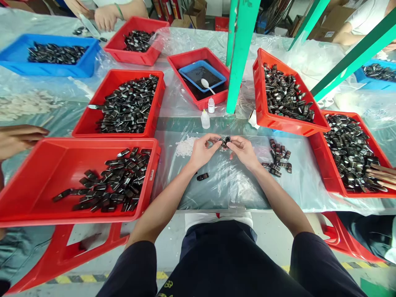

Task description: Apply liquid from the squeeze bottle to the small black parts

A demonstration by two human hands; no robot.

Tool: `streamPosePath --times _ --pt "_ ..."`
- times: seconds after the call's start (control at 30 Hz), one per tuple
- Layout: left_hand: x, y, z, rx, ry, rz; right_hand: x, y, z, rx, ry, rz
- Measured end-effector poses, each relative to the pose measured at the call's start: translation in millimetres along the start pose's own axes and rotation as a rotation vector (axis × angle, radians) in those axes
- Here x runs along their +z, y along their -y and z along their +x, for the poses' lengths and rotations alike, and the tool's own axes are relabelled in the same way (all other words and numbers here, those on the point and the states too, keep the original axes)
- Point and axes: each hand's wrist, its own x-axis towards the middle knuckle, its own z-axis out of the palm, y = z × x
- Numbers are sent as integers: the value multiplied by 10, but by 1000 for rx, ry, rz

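Observation:
My left hand (pixel 204 152) and my right hand (pixel 243 150) meet over the middle of the plastic-covered table (pixel 222 187). Small black glossy parts (pixel 228 140) are pinched between the fingertips of both hands, close together. Whether they are joined cannot be made out. Just left of my left hand lies a pile of small white pieces (pixel 185 147). A single black part (pixel 202 177) rests below my left hand. Several more black parts (pixel 274 169) lie loosely to the right of my right hand.
Red bins (pixel 46 177) of black parts stand left and right. Ahead are a small bottle (pixel 205 120), a red bin with a blue tray (pixel 201 66) and spoon, and a green post (pixel 241 53). Other people's hands (pixel 18 140) show at left, right and far side.

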Motion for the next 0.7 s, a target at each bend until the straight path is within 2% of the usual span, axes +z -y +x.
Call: streamPosePath --times 0.1,0.23,0.33,0.43,0.57,0.7 --pt "20 -57 -56 53 -69 18 34 19 -14 123 -39 160" --pt "43 -174 -141 197 26 107 121 77 -44 416 32 393" --pt "-15 -159 -113 277 9 244 152 126 -62 513 52 501" --pt "-106 -7 -15 245 -23 395 126 169 -69 474 33 479" --pt "-131 229 71 172 126 606 76 189 -72 337 -14 317" --pt "-64 309 77 147 247 721 59 136 -65 218 -42 160"
